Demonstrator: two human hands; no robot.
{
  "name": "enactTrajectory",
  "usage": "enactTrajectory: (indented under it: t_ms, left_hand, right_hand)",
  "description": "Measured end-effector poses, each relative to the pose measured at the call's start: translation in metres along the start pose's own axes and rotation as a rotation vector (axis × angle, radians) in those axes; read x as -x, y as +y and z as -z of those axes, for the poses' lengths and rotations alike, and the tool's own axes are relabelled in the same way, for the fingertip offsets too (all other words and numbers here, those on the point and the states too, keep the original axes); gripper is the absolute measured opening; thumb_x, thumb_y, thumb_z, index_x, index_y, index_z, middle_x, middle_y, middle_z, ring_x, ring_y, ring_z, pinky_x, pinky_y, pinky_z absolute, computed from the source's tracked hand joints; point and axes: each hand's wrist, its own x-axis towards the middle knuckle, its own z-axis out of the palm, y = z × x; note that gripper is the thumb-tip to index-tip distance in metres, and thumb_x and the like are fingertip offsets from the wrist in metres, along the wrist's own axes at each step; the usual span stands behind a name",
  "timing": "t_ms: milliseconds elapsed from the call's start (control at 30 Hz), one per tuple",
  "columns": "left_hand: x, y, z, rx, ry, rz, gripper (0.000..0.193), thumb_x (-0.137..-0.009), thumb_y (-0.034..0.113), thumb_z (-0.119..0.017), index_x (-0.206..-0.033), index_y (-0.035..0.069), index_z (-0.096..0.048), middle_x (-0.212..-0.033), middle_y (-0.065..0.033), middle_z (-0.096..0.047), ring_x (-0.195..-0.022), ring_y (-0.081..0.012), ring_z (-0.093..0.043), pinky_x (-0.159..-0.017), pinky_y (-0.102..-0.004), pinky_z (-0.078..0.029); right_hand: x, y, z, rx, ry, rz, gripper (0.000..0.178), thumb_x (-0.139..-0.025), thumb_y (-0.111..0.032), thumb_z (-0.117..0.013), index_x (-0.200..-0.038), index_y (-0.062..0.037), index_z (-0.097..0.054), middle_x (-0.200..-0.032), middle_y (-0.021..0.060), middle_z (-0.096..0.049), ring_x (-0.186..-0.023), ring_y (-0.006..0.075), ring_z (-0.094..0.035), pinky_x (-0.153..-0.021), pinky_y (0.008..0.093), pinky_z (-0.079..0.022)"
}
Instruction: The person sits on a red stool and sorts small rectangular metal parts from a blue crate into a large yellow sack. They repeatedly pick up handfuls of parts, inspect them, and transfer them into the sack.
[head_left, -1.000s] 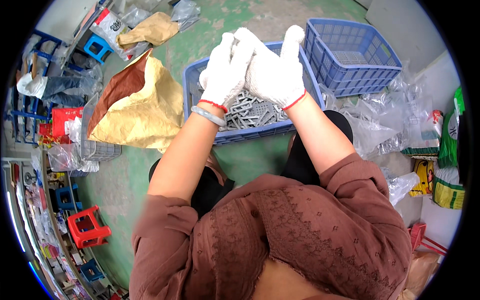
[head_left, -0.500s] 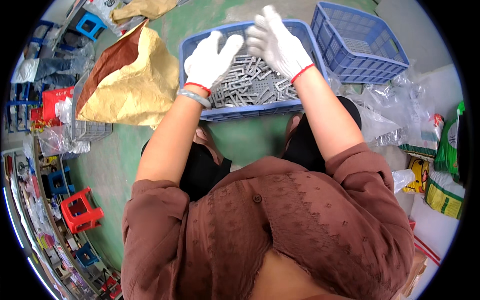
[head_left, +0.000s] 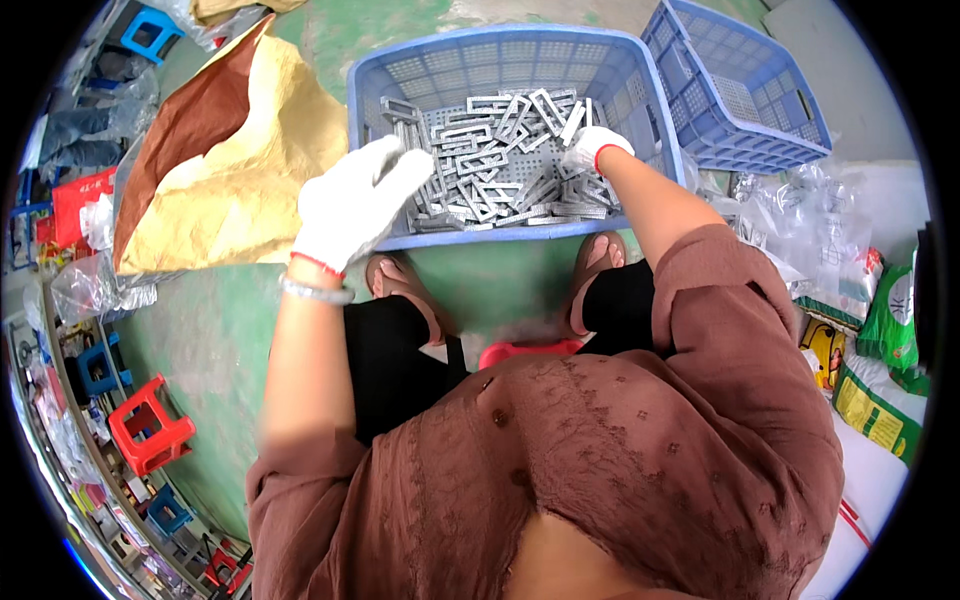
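Both my hands wear white knit gloves with red cuffs. My left hand (head_left: 362, 205) is raised over the near left corner of the blue plastic crate (head_left: 440, 240), holding nothing, thumb and fingers apart. At the crate's right side, my right hand (head_left: 598, 150) reaches in with curled fingers at a slim grey metal frame (head_left: 573, 122), which tilts up beside the fingertips; part of the grip is hidden. Many similar rectangular metal frames (head_left: 482, 160) lie jumbled over the perforated crate floor, some overlapping and some on edge.
A second blue crate (head_left: 740, 150) stands at the far right by clear plastic bags (head_left: 810, 220). Left of my crate is a yellow-brown paper sack (head_left: 270, 170) with its mouth spread. A red stool (head_left: 150, 425) stands on the green floor near the shelves. My sandalled feet flank the crate's near side.
My right hand has dropped from above the crate into the frames at its right side. My left hand has drawn back toward me and left. The view has shifted, showing more of the crate.
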Motion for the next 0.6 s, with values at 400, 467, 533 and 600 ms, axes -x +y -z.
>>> enactTrajectory:
  t_ms: [400, 467, 533, 600]
  left_hand:
    - [0.000, 0.013, 0.008, 0.142, -0.112, 0.106, 0.046, -0.089, 0.035, -0.073, -0.123, 0.005, -0.066, -0.115, -0.0133, -0.070, -0.099, -0.0239, -0.069, -0.091, -0.0344, -0.050]
    - [-0.001, 0.002, 0.001, 0.098, -0.005, -0.020, 0.047, -0.085, 0.033, -0.078, -0.119, 0.003, -0.067, -0.110, -0.0163, -0.071, -0.096, -0.0268, -0.070, -0.086, -0.0338, -0.054]
    - [-0.004, -0.003, -0.005, 0.122, 0.052, -0.075, 0.046, -0.083, 0.032, -0.080, -0.114, 0.001, -0.069, -0.102, -0.0196, -0.071, -0.091, -0.0330, -0.071, -0.082, -0.0371, -0.056]
    - [-0.009, -0.004, -0.009, 0.121, 0.035, -0.037, 0.046, -0.081, 0.033, -0.081, -0.113, 0.001, -0.070, -0.101, -0.0201, -0.072, -0.091, -0.0326, -0.071, -0.082, -0.0375, -0.056]
  right_hand:
    - [-0.122, -0.067, -0.025, 0.339, 0.416, 0.420, 0.057, -0.083, -0.014, -0.064, -0.137, -0.0102, -0.044, -0.137, 0.0132, -0.052, -0.129, 0.0304, -0.051, -0.104, 0.0473, -0.044]
    - [-0.132, -0.086, -0.019, 0.351, 0.342, 0.434, 0.069, -0.077, -0.007, -0.068, -0.141, -0.0118, -0.040, -0.138, 0.0116, -0.051, -0.128, 0.0302, -0.051, -0.105, 0.0462, -0.043]
    - [-0.142, -0.093, -0.021, 0.348, 0.282, 0.412, 0.076, -0.074, -0.005, -0.071, -0.142, -0.0132, -0.038, -0.138, 0.0107, -0.051, -0.128, 0.0296, -0.051, -0.105, 0.0455, -0.043]
    - [-0.150, -0.095, -0.027, 0.325, 0.232, 0.355, 0.077, -0.074, -0.006, -0.073, -0.142, -0.0146, -0.038, -0.139, 0.0106, -0.050, -0.128, 0.0287, -0.051, -0.104, 0.0452, -0.043]
